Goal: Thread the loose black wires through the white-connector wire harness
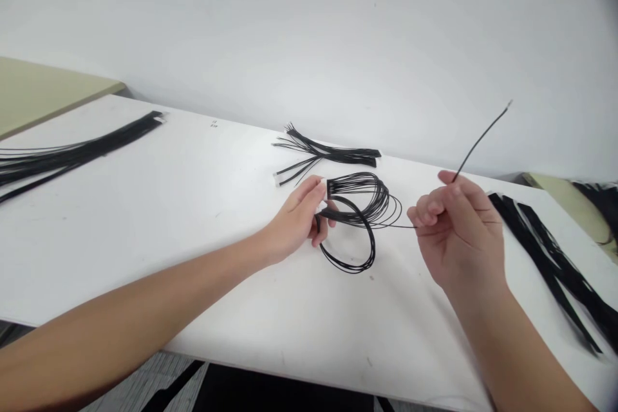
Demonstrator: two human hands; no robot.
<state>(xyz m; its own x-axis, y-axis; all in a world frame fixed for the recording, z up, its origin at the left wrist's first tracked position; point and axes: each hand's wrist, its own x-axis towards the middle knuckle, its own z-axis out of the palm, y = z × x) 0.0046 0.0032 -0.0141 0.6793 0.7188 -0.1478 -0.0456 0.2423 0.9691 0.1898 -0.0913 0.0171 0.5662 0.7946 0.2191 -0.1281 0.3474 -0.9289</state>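
My left hand (306, 212) is closed on a wire harness (381, 199) by its white connectors, and its black wires loop out to the right. A thicker loop of wires hangs below the fingers. One thin black wire (483, 136) is pinched in my right hand (461, 225), its free end with a small metal tip pointing up and right. Another stretch of thin wire runs from the harness to the right palm; the fingers hide whether it is the same wire.
On the white table (217, 309), a bundle of black wires (333, 153) lies behind my left hand. More black wire bundles lie at left (96, 148) and at right (555, 257). A white wall (309, 32) rises behind the table.
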